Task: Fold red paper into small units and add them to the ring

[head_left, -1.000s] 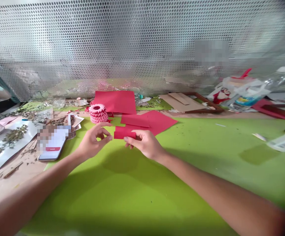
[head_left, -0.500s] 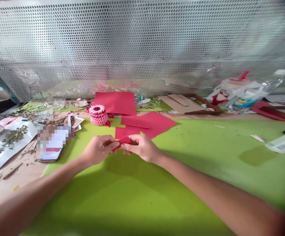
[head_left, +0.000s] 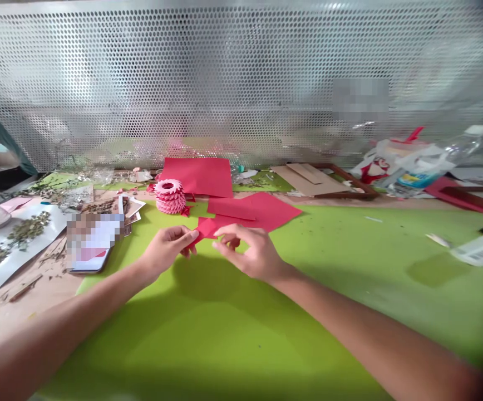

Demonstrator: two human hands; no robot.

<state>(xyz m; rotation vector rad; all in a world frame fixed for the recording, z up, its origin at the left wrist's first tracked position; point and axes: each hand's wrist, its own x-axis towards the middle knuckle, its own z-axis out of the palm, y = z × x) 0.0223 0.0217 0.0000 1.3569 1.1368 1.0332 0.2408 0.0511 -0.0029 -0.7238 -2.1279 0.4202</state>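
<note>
My left hand (head_left: 170, 245) pinches a small red paper piece (head_left: 202, 228) between thumb and fingers, just above the green mat. To its right, my right hand (head_left: 252, 248) has its thumb and fingers apart beside the paper's free edge; nothing shows between them. Behind the hands lie red paper sheets (head_left: 277, 211), partly overlapping. A larger red sheet (head_left: 202, 177) is farther back. Near it stands a ring-shaped stack of folded pink and red paper (head_left: 170, 196), with small red scraps at its foot.
A smartphone (head_left: 89, 259) and dried plant bits (head_left: 30, 229) on white paper are at left. Cardboard and a wooden frame (head_left: 333, 181) lie at the back. Plastic bags (head_left: 417, 167) and a clear bottle (head_left: 471, 142) stand right. A perforated metal panel (head_left: 208, 72) rises behind.
My right hand has let go of the small red paper and moved slightly right, its fingers parting. The paper stays in my left hand. The view has shifted slightly.
</note>
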